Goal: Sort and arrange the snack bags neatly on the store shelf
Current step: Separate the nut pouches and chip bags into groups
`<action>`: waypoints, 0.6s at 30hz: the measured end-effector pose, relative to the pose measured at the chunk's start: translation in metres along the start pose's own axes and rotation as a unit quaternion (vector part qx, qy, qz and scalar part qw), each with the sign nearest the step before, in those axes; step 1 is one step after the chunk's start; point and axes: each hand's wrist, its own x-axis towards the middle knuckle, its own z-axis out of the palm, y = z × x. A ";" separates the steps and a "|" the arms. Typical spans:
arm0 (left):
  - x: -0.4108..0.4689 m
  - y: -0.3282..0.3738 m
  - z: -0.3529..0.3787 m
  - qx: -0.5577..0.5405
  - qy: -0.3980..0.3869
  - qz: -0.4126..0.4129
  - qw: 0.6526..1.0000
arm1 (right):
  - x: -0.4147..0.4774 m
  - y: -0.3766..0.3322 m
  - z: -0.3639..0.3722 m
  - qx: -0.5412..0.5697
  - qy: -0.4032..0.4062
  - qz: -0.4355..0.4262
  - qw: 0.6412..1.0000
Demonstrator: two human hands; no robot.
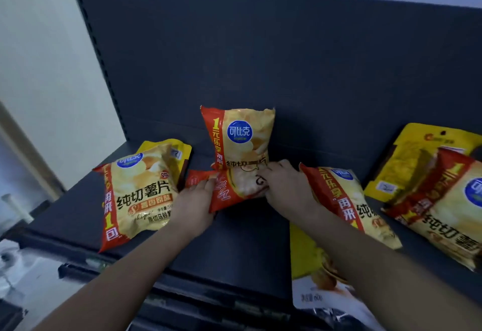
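Several red-and-yellow chip bags lie on the dark shelf point(247, 239). One chip bag point(238, 137) stands upright against the back panel in the middle. In front of it lies a flat chip bag point(234, 187); my left hand point(194, 205) grips its left end and my right hand point(285, 190) grips its right end. Another chip bag point(138, 195) lies at the left on top of a yellow pouch point(180, 152). Two more chip bags point(347, 200) point(443, 205) lie at the right, the far one over a yellow pouch point(414, 163).
A yellow-and-white pouch point(315, 278) lies at the shelf's front edge under my right forearm. The dark back panel point(287, 57) rises behind the bags. A pale wall point(47, 70) stands to the left, and the floor shows below left.
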 end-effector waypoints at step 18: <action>0.008 0.081 -0.054 -0.172 0.141 0.151 0.963 | -0.117 0.095 -0.089 0.220 0.148 0.069 0.962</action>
